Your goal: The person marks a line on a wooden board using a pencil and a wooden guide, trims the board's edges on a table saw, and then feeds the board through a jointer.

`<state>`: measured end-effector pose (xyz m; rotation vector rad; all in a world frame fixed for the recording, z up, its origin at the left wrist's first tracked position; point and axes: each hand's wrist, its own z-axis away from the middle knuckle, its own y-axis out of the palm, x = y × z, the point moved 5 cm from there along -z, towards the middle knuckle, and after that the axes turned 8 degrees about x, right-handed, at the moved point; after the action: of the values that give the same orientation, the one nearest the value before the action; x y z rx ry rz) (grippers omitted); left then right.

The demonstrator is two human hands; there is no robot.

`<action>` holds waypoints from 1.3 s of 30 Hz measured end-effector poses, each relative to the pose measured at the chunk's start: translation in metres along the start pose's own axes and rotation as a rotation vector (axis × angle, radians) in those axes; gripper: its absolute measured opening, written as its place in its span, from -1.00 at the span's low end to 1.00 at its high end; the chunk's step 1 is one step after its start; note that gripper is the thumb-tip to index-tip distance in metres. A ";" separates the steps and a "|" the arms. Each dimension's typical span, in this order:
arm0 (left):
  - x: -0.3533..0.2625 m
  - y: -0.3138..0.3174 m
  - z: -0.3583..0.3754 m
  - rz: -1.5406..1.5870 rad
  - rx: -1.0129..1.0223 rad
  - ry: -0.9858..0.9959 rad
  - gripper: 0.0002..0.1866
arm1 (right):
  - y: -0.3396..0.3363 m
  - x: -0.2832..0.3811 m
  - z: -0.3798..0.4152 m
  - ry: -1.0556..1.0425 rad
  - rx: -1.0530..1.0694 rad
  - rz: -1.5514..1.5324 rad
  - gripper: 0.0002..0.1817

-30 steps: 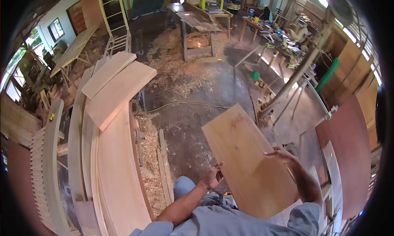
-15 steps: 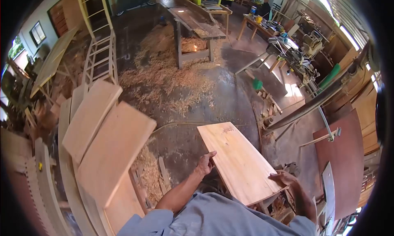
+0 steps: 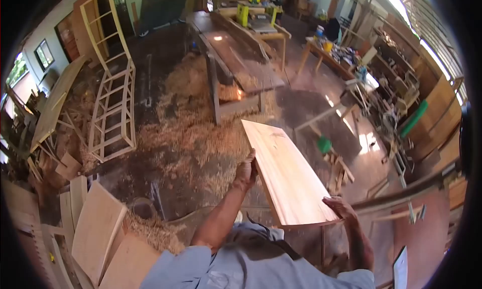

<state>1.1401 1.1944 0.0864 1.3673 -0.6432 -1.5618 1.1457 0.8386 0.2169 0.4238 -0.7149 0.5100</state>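
A flat, pale wooden board (image 3: pixel 286 176) is held out in front of the body, its far end pointing toward the workbench. My left hand (image 3: pixel 246 170) grips its left edge, with the thumb at the edge and the other fingers hidden behind or beneath. At the near right corner, my right hand (image 3: pixel 341 208) is closed on the board, fingers over the top face. A small dark mark and some rough grain show near the board's far end.
Beyond the board stands a wooden workbench (image 3: pixel 236 53) over wood shavings (image 3: pixel 186 108). A ladder-like wooden frame (image 3: pixel 114 108) and leaning boards (image 3: pixel 98 223) are on the left. A cluttered table (image 3: pixel 326 53) and a green object (image 3: pixel 324 144) lie right.
The view has moved forward toward the workbench. The board and both hands sit higher in view, still together. The leaning boards at left have slid down and back in view.
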 end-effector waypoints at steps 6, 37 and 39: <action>-0.133 0.062 -0.134 0.078 0.412 0.248 -0.48 | 0.072 0.174 -0.101 -0.038 0.037 -0.043 -0.68; -0.086 0.110 -0.461 -0.002 -0.078 0.287 -0.36 | -0.157 0.569 -0.422 0.050 0.076 0.336 -0.66; -0.054 0.076 -0.469 -0.316 -0.122 -0.083 -0.46 | -0.173 0.578 -0.433 0.017 0.052 0.468 -0.65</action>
<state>1.6066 1.2963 0.0625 1.3648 -0.3857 -1.8846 1.8368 1.0989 0.2969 0.2981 -0.7880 0.9724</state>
